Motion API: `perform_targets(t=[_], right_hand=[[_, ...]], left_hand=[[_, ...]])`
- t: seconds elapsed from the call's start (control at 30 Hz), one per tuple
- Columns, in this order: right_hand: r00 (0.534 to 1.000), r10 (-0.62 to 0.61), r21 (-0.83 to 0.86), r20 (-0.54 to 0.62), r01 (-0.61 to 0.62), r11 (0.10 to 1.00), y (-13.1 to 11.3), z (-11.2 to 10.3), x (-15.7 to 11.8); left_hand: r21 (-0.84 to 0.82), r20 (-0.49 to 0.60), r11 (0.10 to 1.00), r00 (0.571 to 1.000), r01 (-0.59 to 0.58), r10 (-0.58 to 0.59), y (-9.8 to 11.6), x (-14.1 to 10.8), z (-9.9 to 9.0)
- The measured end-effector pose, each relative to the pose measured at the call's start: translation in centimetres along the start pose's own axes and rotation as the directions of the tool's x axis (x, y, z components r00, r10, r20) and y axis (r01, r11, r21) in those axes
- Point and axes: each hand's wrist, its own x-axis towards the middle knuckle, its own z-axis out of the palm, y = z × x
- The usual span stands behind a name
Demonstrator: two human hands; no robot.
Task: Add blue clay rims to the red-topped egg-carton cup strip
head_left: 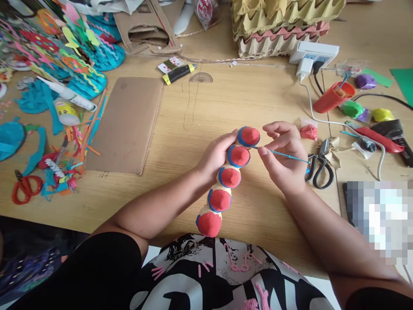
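A row of several rounded bumps (230, 177), coated in red with blue edges on a pale base, slants up from near my shirt to the middle of the view. My left hand (217, 157) is closed round its far end from the left, the fingers mostly hidden behind it. On the right, my right hand (284, 157) pinches a thin blue stick (284, 154) between thumb and finger, other fingers curled loosely. The stick's tip reaches between the two farthest bumps.
Black-handled scissors (319, 165) and a red packet (309, 129) lie right of my right hand. Farther back stand an orange cup (334, 97), a power strip (314, 52) and egg trays (284, 30). A cardboard sheet (125, 125) and red scissors (26, 188) lie left.
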Motion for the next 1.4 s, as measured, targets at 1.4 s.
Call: perform_targets(t=[1.4], right_hand=[[0.995, 0.035, -0.074, 0.091, -0.029, 0.997, -0.75, 0.67, 0.06]], left_hand=[[0.331, -0.062, 0.879, 0.922, -0.342, 0.382, -0.98, -0.53, -0.06]])
